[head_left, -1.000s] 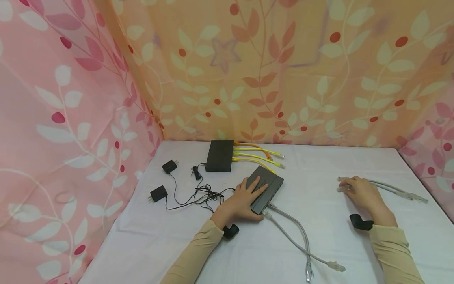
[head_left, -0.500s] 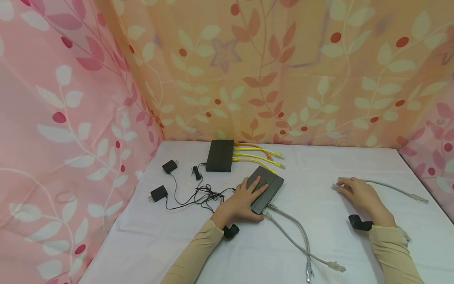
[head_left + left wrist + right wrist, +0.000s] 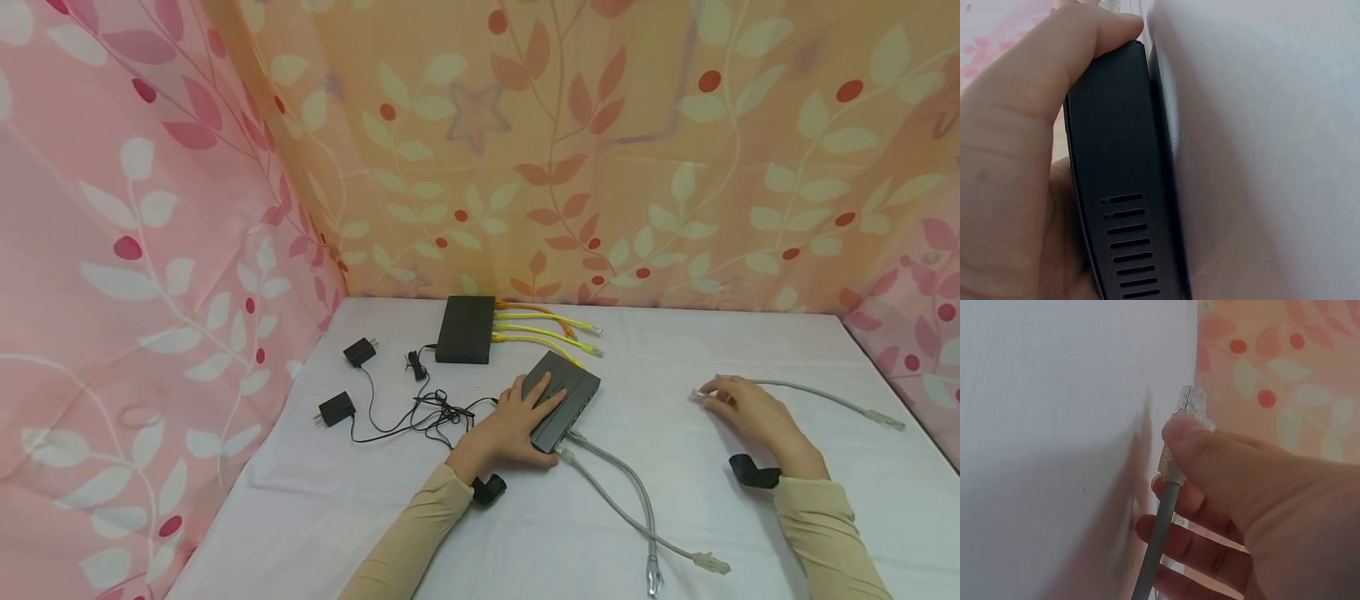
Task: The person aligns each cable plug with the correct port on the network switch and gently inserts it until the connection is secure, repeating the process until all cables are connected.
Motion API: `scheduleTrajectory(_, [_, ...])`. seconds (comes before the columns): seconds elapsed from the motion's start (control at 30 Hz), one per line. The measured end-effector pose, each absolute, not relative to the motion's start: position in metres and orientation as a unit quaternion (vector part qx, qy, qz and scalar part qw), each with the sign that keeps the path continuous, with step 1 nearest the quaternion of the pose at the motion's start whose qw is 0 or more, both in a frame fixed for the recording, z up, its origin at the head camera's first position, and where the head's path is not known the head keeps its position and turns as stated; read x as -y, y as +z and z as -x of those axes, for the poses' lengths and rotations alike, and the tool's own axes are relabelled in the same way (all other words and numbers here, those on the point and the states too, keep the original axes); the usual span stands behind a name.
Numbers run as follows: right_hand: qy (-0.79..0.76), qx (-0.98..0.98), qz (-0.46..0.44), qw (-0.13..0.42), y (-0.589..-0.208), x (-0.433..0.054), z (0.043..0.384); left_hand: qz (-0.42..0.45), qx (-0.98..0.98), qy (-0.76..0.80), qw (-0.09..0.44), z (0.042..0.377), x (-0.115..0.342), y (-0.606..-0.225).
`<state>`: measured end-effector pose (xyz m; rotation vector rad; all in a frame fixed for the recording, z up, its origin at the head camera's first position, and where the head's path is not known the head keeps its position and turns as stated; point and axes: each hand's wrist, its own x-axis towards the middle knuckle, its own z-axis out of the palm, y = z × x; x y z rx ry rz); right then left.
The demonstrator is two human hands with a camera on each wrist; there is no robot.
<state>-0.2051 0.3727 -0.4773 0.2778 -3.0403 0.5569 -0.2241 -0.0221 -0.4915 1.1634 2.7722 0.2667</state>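
Observation:
My left hand (image 3: 508, 427) holds a dark network switch (image 3: 576, 390) on the table, fingers spread over its top and the thumb at its near end. In the left wrist view, the thumb hooks over a corner of the switch's vented side (image 3: 1113, 144). Two grey network cables (image 3: 611, 492) run from the switch's near right side, their free plugs toward the front. Farther right, my right hand (image 3: 757, 419) pinches another grey network cable (image 3: 1159, 544) just behind its clear plug (image 3: 1191, 403), thumb against fingers. The plug points forward past the thumb tip.
One more grey cable (image 3: 825, 393) lies behind the right hand. A second black switch (image 3: 463, 329) stands at the back with yellow cables (image 3: 551, 318) and an orange cable (image 3: 532, 307). Two black power adapters (image 3: 335, 409) and tangled black cords (image 3: 438, 410) lie at left.
My right hand has moved slightly left with the pinched cable, drawing it away from the other grey cable, which stays on the table. The left hand and the switch have not moved.

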Motion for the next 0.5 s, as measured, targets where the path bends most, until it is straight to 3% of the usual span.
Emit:
scheduleTrajectory(0.23, [0.19, 0.978, -0.087, 0.009, -0.477, -0.365, 0.203, -0.385, -0.917, 0.087, 0.06, 0.225, 0.022, -0.492])
scheduleTrajectory(0.5, [0.197, 0.972, -0.119, 0.034, -0.477, -0.353, 0.204, -0.386, -0.917, 0.084, 0.06, 0.224, 0.022, -0.491])
